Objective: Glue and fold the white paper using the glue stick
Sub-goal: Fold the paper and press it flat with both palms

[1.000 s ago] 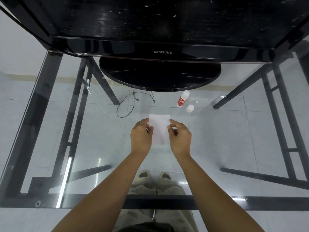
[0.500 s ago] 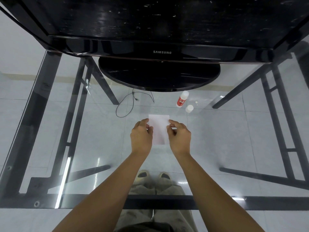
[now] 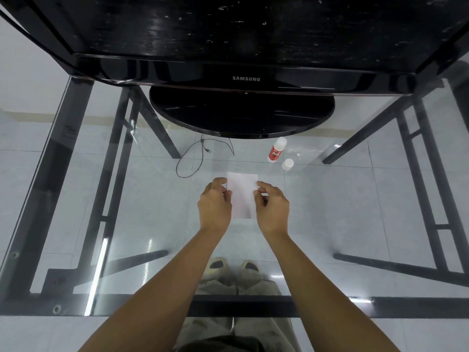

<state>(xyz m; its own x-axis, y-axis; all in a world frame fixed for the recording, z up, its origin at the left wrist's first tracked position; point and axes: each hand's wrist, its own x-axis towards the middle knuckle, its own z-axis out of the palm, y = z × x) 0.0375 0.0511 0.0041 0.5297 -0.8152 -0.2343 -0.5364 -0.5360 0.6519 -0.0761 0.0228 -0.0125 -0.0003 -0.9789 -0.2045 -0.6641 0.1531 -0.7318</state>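
Pinch grip on both sides: left hand [image 3: 215,204] and right hand [image 3: 272,207] each hold an edge of the white paper [image 3: 242,196].
Thumb and forefinger of each hand close on the sheet's upper side edges, low over the glass table [image 3: 355,212]. Beyond it to the right sits the glue stick [image 3: 276,149], a small white cap [image 3: 287,164] just beside it, near the monitor base [image 3: 241,115].

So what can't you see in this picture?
Head view only:
- Glue on the white paper: cannot tell, the surface just looks plain white.
- Paper's side edges: covered by the left hand and right hand, which pinch it.
- Glue stick label: too small to read.
- Monitor screen: cut off by the top edge.
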